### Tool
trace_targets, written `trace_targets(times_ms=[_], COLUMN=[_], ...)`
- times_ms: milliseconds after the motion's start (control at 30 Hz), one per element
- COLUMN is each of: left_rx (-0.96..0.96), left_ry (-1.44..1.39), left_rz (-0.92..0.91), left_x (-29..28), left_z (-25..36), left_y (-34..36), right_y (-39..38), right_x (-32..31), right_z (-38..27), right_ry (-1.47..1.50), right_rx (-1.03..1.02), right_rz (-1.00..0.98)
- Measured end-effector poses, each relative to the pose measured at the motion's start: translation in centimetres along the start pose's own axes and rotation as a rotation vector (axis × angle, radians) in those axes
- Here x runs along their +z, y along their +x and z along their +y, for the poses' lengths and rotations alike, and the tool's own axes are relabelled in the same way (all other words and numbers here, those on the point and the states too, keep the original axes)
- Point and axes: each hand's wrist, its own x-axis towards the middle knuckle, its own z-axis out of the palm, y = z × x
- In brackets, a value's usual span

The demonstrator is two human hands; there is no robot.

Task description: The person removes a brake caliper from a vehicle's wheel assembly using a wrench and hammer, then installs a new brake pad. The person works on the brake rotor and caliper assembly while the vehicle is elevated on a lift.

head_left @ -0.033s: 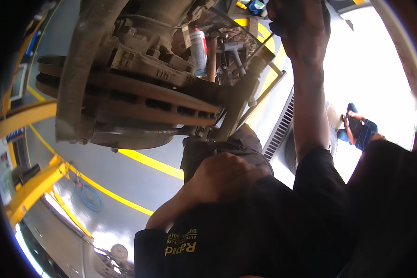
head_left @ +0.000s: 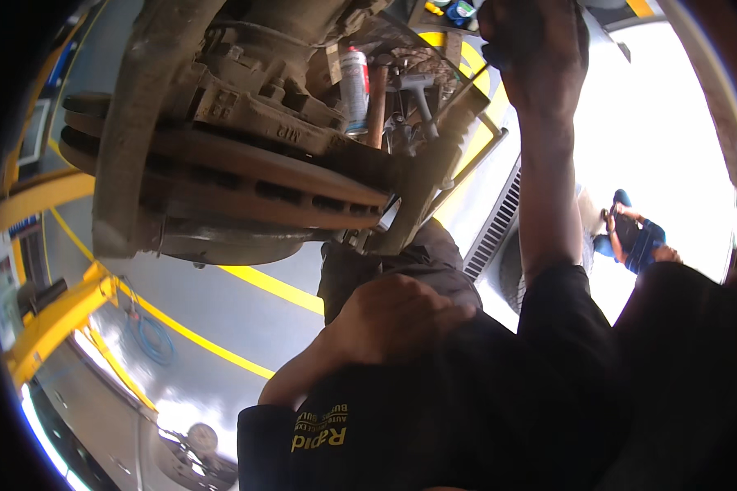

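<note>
My right hand (head_left: 540, 61) is raised at the top, dark in shadow, its fingers curled around something I cannot make out. A thin rod (head_left: 472, 82) slants down-left from beside it; whether the hand holds it is unclear. Low in front of my dark shirt, my left hand (head_left: 393, 315) lies against my body with its fingers curled in, and whatever they hold is hidden. Ahead on the left hangs a rusty brake disc (head_left: 262, 184) with a caliper (head_left: 262, 123) over it. A worn threaded rod end (head_left: 446, 155) lies right of the disc, below my right hand.
Behind the disc, a tray holds a spray can (head_left: 354, 90), a wooden-handled hammer (head_left: 377, 102) and a grey-headed tool (head_left: 420, 94). A yellow lift arm (head_left: 57, 319) and a blue hose (head_left: 151, 340) are at left. Another person (head_left: 635, 233) crouches by a tyre (head_left: 512, 274) at right.
My right hand has shifted slightly right and down in the picture. The brake parts and background shift a little too, as the view moves. My left hand stays nearly in place.
</note>
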Motion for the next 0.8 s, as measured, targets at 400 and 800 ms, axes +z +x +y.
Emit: trace_targets(times_ms=[400,800], left_rx=[0.001,-0.566], left_ry=[0.298,0.647], left_rz=[0.309,0.369], left_x=[1.9,-1.0], left_z=[1.6,5.1], left_y=[6.2,6.0], right_y=[2.3,14.7], right_x=[-1.9,-0.3], right_z=[1.3,-1.1], right_ry=[0.204,-0.180], right_rx=[0.085,-0.239], right_rz=[-0.497,-1.675])
